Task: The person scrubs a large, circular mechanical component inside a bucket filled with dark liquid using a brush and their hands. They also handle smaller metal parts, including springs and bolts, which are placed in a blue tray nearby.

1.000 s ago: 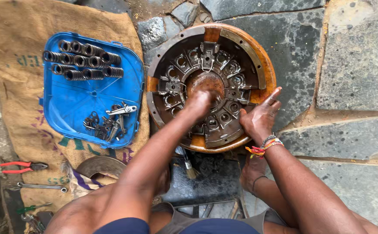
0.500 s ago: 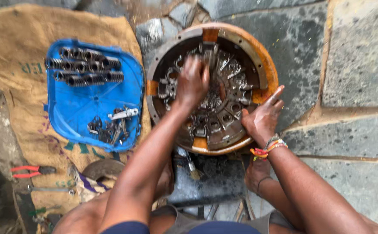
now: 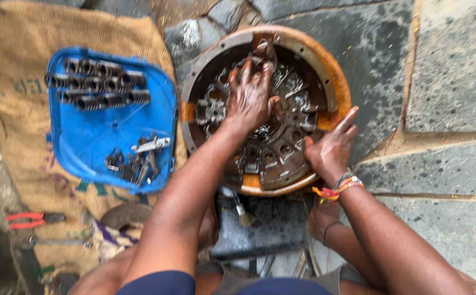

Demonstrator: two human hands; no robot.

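Head camera, nearest first: red-handled pliers lie on the burlap sack at my left. My right hand grips the near rim of the round clutch housing on the stone floor, fingers closed on its edge. My left hand rests spread, fingers apart, on the parts inside. Left of it, a blue tray holds springs.

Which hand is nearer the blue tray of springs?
Left. The left hand rests inside the round metal housing just right of the blue tray; the right hand grips the housing's far rim.
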